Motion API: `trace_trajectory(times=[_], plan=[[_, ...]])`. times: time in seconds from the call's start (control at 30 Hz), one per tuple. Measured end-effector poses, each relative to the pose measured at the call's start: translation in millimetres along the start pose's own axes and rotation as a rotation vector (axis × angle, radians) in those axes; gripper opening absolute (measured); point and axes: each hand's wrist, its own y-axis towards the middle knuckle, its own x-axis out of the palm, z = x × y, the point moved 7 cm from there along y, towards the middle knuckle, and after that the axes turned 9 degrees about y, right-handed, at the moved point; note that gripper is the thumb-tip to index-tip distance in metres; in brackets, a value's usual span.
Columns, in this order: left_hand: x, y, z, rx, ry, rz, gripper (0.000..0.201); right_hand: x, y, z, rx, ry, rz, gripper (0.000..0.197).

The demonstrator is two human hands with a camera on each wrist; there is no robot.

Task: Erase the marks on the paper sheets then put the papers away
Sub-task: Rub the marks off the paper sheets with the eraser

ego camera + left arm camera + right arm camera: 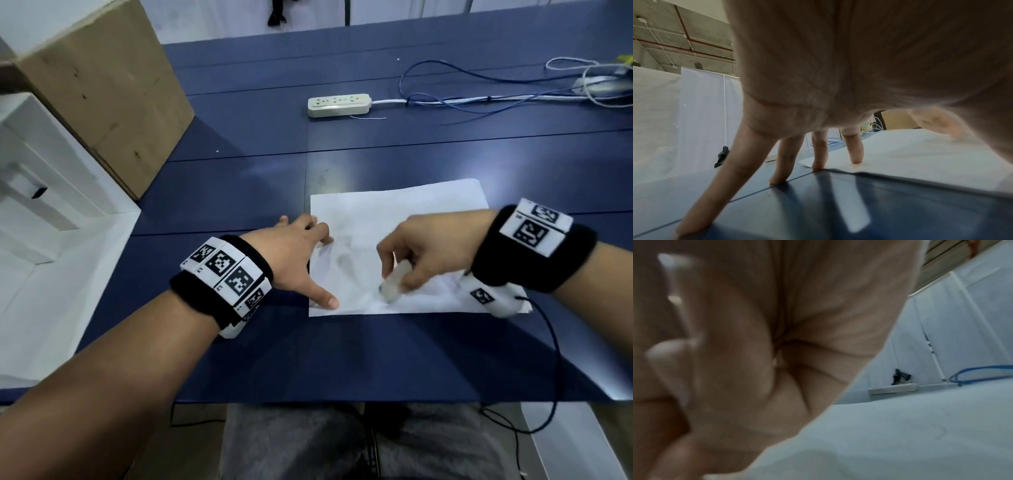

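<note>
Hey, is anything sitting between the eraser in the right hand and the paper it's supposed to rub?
Nothing visible. The right hand grips the eraser with its tip down on the paper, over faint grey smudges. The left hand presses the sheet's left edge, clear of the eraser.

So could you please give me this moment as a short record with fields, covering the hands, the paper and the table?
left hand: fingers spread, pressing the paper's left edge flat
right hand: grip on a white eraser, its tip on the sheet
paper: single white sheet, faint grey smudges near the middle
table: dark blue
power strip: behind the paper, apart from it
cardboard box: far left
</note>
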Motion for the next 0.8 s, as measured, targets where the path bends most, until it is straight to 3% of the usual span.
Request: trace_trajectory(times=[0.23, 0.4, 0.53, 0.6, 0.77, 0.8], plan=[[-0.8, -1.5, -0.1, 0.0, -0.007, 0.006, 0.112, -23.6, 2.7, 11.9, 0.048, -0.002, 0.168, 0.029], [-0.9, 1.8, 4.7, -0.029, 0.003, 0.044, 0.118, 2.6, -3.7, 0.1, -0.004, 0.041, -0.015, 0.019], [-4.7, 3.2, 11.3, -0.053, 0.055, 0.056, 0.122, -37.8, 6.9, 22.4, 0.108, -0.105, 0.28, 0.017], [-5.4, 3.1, 11.0, -0.066, 0.069, 0.067, 0.124, -43.9, 6.0, 25.6, 0.12, -0.113, 0.337, 0.017], [-3.1, 2.6, 9.9, -0.061, 0.078, 0.07, 0.125, 4.7, -9.3, -3.3, -0.004, 0.018, -0.046, 0.015], [-3.3, 2.6, 9.6, -0.062, 0.073, 0.077, 0.125, 4.9, -8.6, -3.0, -0.005, 0.011, -0.046, 0.015]])
